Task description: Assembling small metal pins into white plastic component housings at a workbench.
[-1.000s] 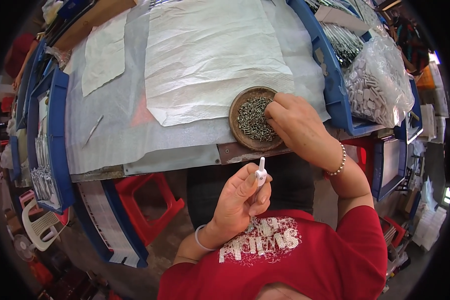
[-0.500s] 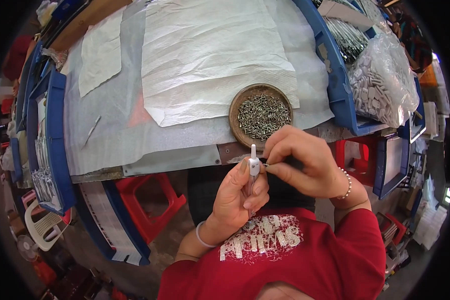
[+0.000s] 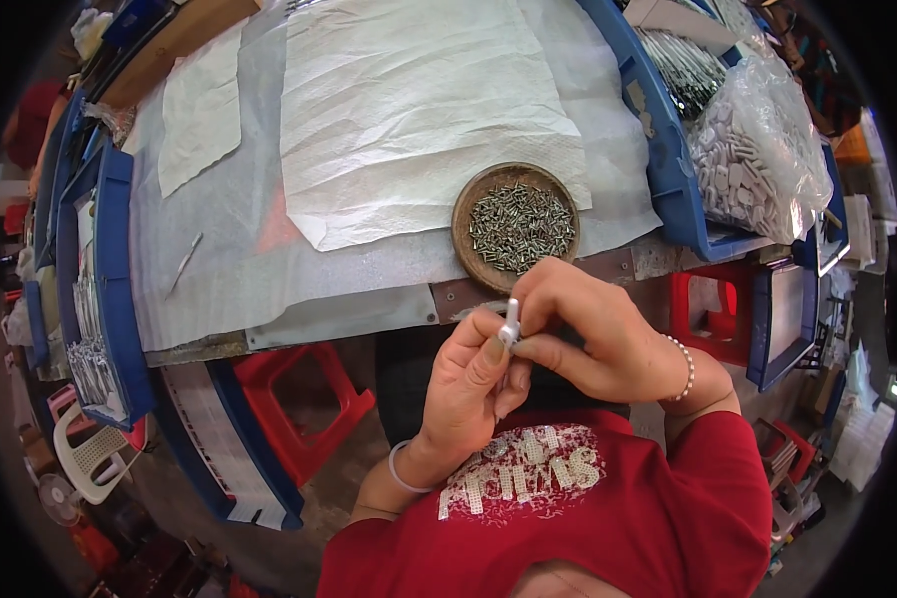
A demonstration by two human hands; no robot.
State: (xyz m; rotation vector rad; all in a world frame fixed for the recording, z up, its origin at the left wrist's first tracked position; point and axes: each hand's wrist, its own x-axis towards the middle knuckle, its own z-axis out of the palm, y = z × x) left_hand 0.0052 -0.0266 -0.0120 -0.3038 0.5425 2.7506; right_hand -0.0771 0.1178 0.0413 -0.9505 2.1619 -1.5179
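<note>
Below the brown bowl [image 3: 460,237], my small part [image 3: 512,317] is white, my shirt [image 3: 668,488] red with a pale dotted print [image 3: 518,473]. The bowl's pins [image 3: 521,227] are silvery; right of it, a bin [image 3: 674,189] is blue; left below it, a stool [image 3: 269,414] red.

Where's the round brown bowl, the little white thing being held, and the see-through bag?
Round brown bowl [image 3: 462,227], head view: on its left rim.
Little white thing [image 3: 510,329], head view: on its visible middle.
See-through bag [image 3: 795,145], head view: on its plastic, right side.
</note>
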